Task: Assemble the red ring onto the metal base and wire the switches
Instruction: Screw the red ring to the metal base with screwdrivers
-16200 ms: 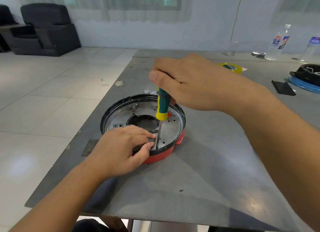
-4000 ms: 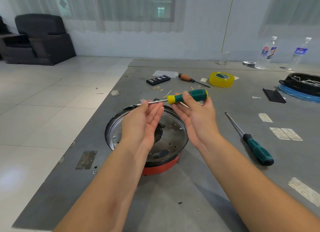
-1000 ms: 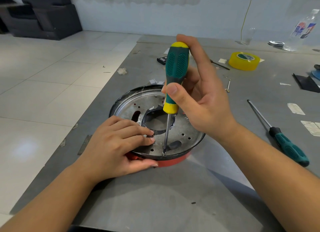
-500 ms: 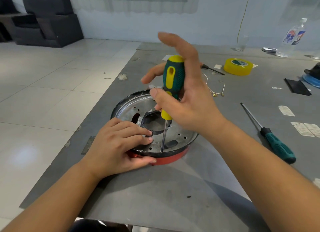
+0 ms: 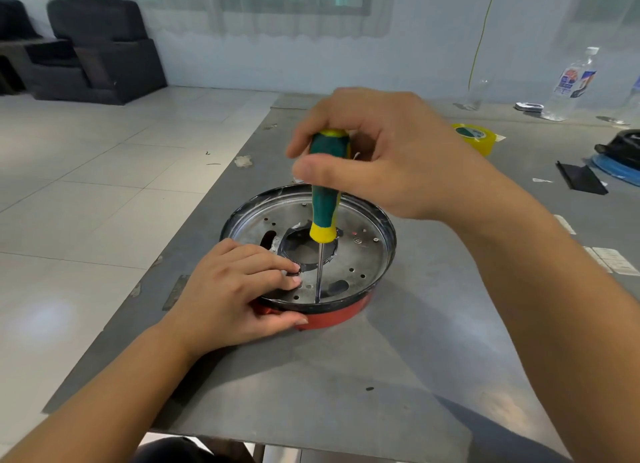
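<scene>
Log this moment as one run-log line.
stage: driving screw | right hand: grips screwdriver, upright, tip at near rim of metal base | left hand: steadies base over red ring

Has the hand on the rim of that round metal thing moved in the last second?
No. The left hand still rests on the near-left rim of the metal base, fingertips beside its centre hole, thumb against the red ring, as before.
</scene>
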{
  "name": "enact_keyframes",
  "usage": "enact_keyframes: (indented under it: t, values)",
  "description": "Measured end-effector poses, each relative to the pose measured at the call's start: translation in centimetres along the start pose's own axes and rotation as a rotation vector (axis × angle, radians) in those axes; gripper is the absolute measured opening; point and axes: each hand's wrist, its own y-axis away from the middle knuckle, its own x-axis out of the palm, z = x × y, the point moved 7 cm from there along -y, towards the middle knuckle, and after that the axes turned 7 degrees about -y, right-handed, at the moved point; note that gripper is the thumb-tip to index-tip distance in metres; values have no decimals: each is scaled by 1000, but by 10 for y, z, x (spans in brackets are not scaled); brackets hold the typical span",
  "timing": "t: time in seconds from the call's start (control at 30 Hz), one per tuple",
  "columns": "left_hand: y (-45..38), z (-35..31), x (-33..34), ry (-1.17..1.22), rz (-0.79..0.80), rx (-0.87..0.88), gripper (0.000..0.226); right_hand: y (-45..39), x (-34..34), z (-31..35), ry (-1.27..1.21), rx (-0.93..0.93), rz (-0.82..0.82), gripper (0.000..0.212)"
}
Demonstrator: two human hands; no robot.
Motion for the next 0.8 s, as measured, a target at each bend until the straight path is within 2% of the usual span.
enact_keyframes:
  t: [0.1, 0.17, 0.27, 0.37, 0.47, 0.53, 0.63, 0.73, 0.8]
  values:
    - [-1, 3, 0, 14, 67, -15, 52, -4, 4, 13, 212, -18, -54, 42]
    - [-2, 5, 0, 54, 118, -39, 53, -3, 11, 21, 342, -32, -62, 51]
    - [-5, 5, -2, 101, 177, -86, 60, -5, 12, 23, 308, 6, 13, 40]
    - [-12, 7, -5, 157, 205, -163, 70, -7, 11, 20, 224, 130, 130, 39]
    - [-17, 12, -8, 329, 218, -325, 63, -7, 9, 17, 191, 146, 126, 30]
    - [-21, 10, -11, 483, 180, -433, 47, -6, 8, 16, 200, 140, 66, 31]
    - [-27, -5, -17, 660, 24, -552, 15, -6, 10, 16, 297, 125, -80, 53]
    - [-29, -20, -11, 850, -122, -728, 14, -4, 15, 18, 441, 103, -182, 62]
    - [-30, -23, -7, 871, -175, -820, 13, -1, 15, 19, 422, 95, -197, 59]
